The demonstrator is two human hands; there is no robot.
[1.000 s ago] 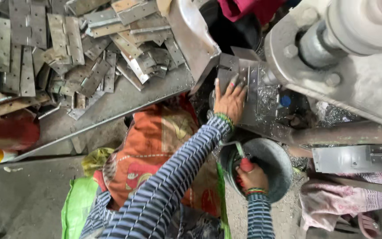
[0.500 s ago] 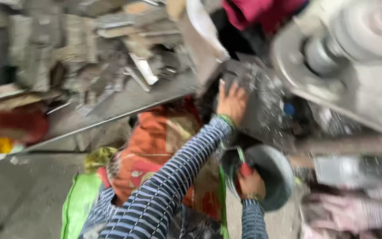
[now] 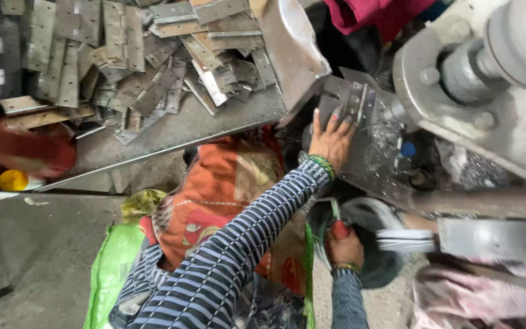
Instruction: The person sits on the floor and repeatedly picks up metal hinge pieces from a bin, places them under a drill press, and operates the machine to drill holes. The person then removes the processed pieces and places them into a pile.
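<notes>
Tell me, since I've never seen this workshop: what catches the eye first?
The heap of flat grey metal hinge plates on the bench at upper left. At centre, the left hand presses a plate at the big grey machine on the right; below it, the right hand grips a red-handled tool over a dark round bucket.

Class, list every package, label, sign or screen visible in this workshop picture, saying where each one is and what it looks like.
None: no package, label, sign or screen shows.
Nearest to packaging: a plain green woven plastic sack, bottom left, under the person's striped sleeve.
</notes>
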